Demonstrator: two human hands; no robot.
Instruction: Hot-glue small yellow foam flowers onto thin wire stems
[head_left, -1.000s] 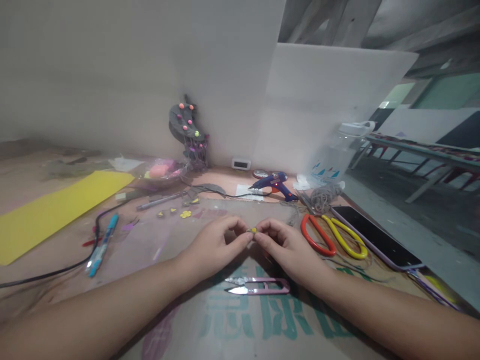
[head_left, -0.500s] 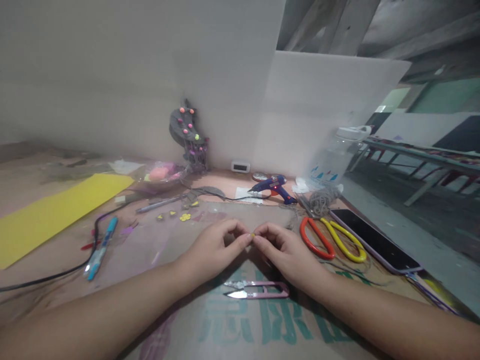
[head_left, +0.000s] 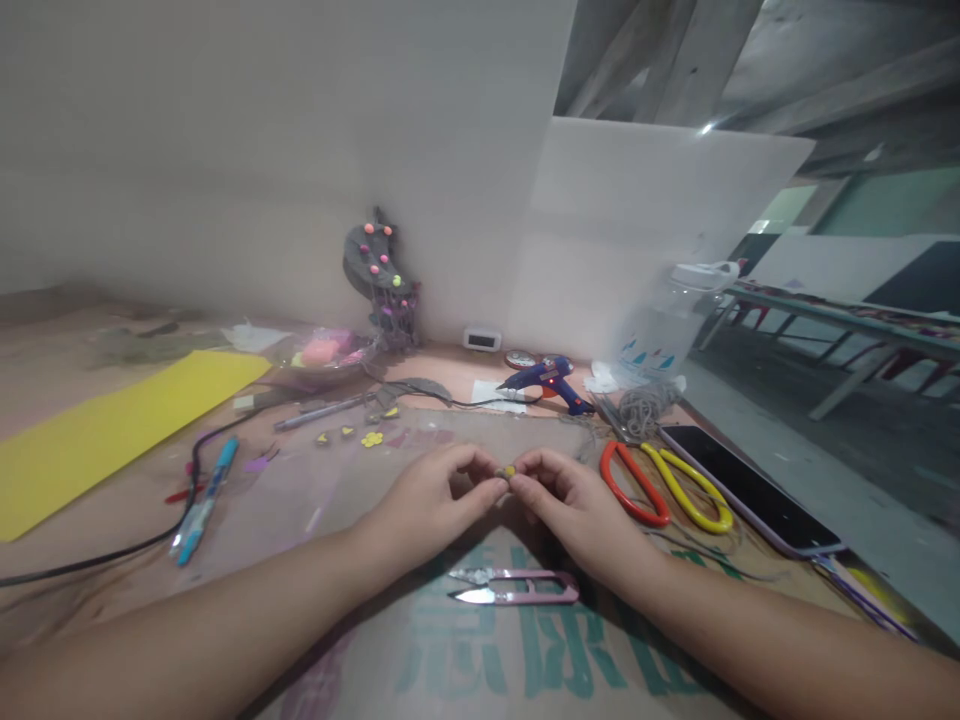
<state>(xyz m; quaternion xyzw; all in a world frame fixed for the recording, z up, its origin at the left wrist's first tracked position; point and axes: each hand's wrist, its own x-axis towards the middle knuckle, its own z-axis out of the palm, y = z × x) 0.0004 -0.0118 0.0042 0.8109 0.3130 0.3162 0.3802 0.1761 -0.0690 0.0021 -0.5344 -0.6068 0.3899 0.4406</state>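
Observation:
Between the fingertips of both hands is a small yellow piece (head_left: 509,471), too small to make out fully. My left hand (head_left: 442,490) pinches it from the left, thumb and forefinger together. My right hand (head_left: 574,500) pinches it from the right, its fingertips meeting the left ones. Just below the hands lies a pair of pink thread snips (head_left: 517,587), blades toward the left. Beyond my left hand a yellow flower cutout (head_left: 372,439) rests on the table beside several small yellow and grey bits.
A blue glue gun (head_left: 547,383) with a lit red light stands behind the hands. Scissors with red and yellow handles (head_left: 634,485), a phone (head_left: 750,490) and a bottle (head_left: 660,320) are at right. At left lie a yellow sheet (head_left: 135,435), a blue pen (head_left: 208,500) and a black cord (head_left: 112,552).
The yellow piece shows a little more between the fingertips, which have shifted slightly. The whole view has dropped a few pixels; the objects on the table stay in place.

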